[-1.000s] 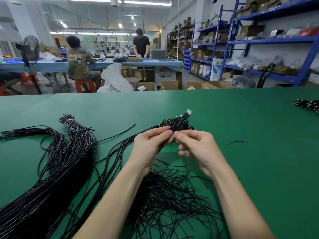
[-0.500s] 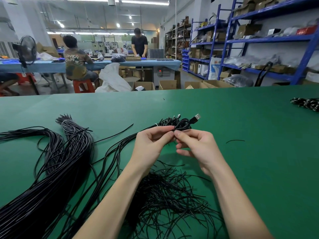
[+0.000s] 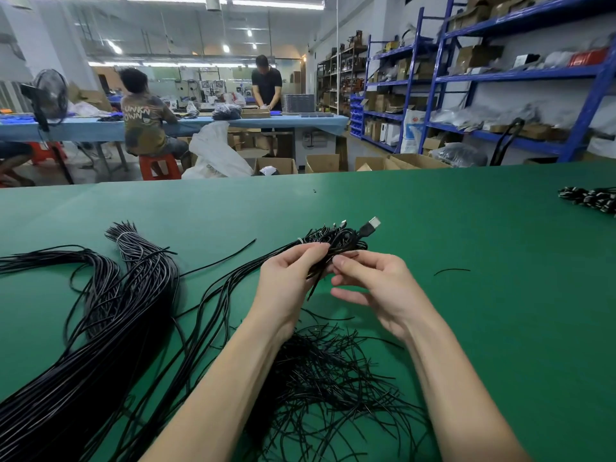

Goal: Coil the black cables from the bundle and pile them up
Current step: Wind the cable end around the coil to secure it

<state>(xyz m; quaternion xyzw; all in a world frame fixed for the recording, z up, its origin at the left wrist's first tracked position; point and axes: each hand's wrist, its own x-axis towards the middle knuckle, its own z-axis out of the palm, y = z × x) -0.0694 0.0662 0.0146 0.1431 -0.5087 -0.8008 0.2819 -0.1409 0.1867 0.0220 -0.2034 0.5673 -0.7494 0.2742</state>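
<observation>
A small coil of black cable (image 3: 343, 241) with a USB plug (image 3: 370, 226) sticking out to the right is held above the green table (image 3: 466, 328). My left hand (image 3: 290, 281) grips the coil from the left, fingers curled round it. My right hand (image 3: 376, 285) pinches the thin black tie wrapped at the coil's middle with thumb and forefinger. A thick bundle of long black cables (image 3: 110, 328) lies on the left. A heap of thin black ties (image 3: 333, 378) lies under my forearms.
A single loose tie (image 3: 451, 271) lies to the right of my hands. A pile of finished coils (image 3: 590, 198) sits at the far right edge. Beyond the table are cardboard boxes, blue shelves and two people at a blue table.
The coil has turned in my hands, so the USB plug swung from pointing up to pointing right. My right fingers have shifted along the tie.
</observation>
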